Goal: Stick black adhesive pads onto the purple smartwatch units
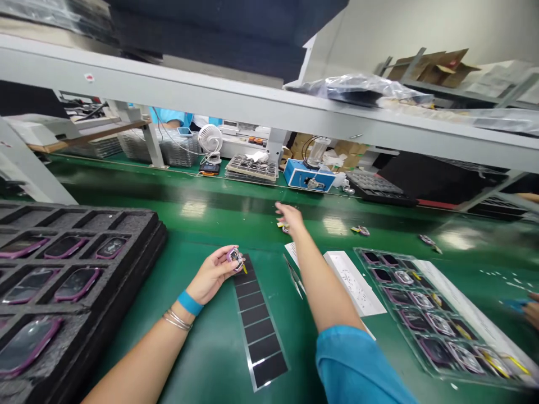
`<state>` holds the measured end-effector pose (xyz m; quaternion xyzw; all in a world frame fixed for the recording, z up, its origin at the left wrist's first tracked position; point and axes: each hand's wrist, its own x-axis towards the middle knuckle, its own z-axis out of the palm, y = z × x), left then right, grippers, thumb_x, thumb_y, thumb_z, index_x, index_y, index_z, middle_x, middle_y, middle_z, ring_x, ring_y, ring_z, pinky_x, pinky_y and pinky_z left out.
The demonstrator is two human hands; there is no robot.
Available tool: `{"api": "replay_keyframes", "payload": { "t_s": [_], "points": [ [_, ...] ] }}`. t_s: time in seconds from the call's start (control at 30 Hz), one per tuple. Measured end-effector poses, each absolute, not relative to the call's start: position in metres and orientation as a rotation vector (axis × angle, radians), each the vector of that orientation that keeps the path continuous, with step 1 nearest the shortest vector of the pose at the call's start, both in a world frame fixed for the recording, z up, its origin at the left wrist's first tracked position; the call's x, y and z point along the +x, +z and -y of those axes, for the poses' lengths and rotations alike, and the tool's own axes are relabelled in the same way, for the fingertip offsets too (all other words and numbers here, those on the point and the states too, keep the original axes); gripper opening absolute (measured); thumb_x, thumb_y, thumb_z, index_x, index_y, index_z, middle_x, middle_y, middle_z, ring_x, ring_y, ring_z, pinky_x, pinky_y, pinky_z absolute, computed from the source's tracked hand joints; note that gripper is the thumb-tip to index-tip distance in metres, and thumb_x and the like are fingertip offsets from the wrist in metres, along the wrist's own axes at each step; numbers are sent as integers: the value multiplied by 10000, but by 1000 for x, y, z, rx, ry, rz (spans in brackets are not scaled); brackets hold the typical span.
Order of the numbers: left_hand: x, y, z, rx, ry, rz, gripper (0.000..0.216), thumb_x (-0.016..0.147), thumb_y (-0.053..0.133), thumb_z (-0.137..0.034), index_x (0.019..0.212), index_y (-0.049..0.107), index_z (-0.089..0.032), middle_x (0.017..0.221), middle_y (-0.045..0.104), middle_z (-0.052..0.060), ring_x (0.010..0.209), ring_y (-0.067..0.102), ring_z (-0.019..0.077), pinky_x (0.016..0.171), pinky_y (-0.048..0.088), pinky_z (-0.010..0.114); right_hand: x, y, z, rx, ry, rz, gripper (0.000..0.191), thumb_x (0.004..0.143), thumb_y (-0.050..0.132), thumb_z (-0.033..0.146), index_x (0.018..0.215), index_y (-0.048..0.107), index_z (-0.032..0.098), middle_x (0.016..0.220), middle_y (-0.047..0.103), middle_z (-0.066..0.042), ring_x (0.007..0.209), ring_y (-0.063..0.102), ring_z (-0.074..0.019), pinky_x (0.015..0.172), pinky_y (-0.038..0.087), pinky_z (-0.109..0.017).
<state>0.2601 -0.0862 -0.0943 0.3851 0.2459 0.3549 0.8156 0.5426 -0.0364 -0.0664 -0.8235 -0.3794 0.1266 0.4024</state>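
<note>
My left hand (217,272) is closed on a small purple-rimmed smartwatch case (234,257), with its inner parts showing and a yellow tab hanging off. Below it lies a strip of black rectangular stickers (259,325). My right hand (289,217) is stretched out over the green conveyor, fingers apart. Close under its fingers sits another purple watch part with a yellow tab (283,227); I cannot tell whether they touch. Tweezers (295,276) rest beside my right forearm, and a white tray of small pieces (353,282) is just right of it.
A black foam tray (138,269) with purple-framed watches stands at left. At right is a clear plastic tray (438,359) of watch parts. More parts (361,230) lie on the conveyor (236,207). A grey shelf beam (210,92) crosses overhead. Another person's hand (531,310) shows at far right.
</note>
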Motion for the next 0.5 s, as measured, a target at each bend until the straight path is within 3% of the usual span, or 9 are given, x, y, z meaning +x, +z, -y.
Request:
{"api": "replay_keyframes", "payload": {
  "t_s": [0.13, 0.23, 0.3, 0.4, 0.5],
  "points": [
    [262, -92, 89, 818, 681, -504, 450, 596, 795, -137, 1023, 657, -164, 960, 686, 70, 862, 655, 176, 790, 524, 295, 619, -63, 99, -2305, 194, 745, 296, 710, 676, 337, 915, 687, 123, 969, 674, -155, 955, 614, -261, 807, 452, -344],
    [263, -93, 91, 807, 639, -479, 441, 582, 799, -112, 1000, 663, -151, 936, 689, 70, 840, 660, 174, 758, 529, 282, 639, -66, 126, -2397, 149, 650, 224, 621, 734, 267, 803, 695, 142, 1059, 631, -193, 1107, 518, -359, 900, 380, -466],
    [263, -95, 93, 809, 614, -448, 435, 585, 795, -98, 995, 658, -143, 927, 690, 70, 825, 662, 171, 752, 533, 282, 636, -64, 129, -2389, 126, 646, 260, 616, 735, 276, 835, 689, 144, 1161, 576, -217, 1182, 438, -393, 935, 328, -528],
    [262, -95, 95, 817, 606, -384, 429, 598, 785, -90, 997, 636, -143, 916, 684, 62, 830, 664, 177, 766, 536, 295, 605, -56, 126, -2269, 134, 781, 304, 690, 676, 292, 951, 666, 139, 1212, 548, -206, 1201, 429, -348, 968, 320, -506],
    [261, -95, 99, 823, 615, -319, 450, 607, 785, -104, 1008, 592, -168, 905, 669, 44, 853, 660, 185, 769, 533, 299, 543, -57, 137, -2059, 271, 1027, 212, 749, 625, 309, 923, 669, 196, 1012, 660, -77, 989, 590, -216, 896, 434, -361]
  ]
}}
